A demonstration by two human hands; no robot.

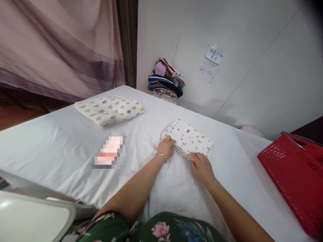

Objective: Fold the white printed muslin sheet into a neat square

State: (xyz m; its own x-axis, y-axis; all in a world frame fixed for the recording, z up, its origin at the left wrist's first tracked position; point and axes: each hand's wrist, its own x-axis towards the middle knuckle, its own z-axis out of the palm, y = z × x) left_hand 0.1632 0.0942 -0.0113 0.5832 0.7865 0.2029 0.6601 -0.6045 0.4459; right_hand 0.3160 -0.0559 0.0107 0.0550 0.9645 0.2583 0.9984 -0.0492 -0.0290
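Observation:
A folded white cloth (189,137) with small printed motifs lies flat on the white-covered bed (141,188), its layered edge toward me. My left hand (166,147), with a bracelet at the wrist, is closed on the near left corner of the cloth. My right hand (202,164) grips the same near edge farther right, fingers on top and thumb hidden beneath. Back left of the hands rests a small pillow (111,109) with grey mushroom-like prints. A blurred-out flat object (109,151), perhaps a phone, lies left of my left hand.
A red plastic basket (290,168) stands at the right. Several folded fabrics form a stack (166,82) against the wall behind the bed. Handwritten paper notes (214,55) hang on the wall. A pink curtain (63,43) covers the left back; a white chair-like surface (32,215) is lower left.

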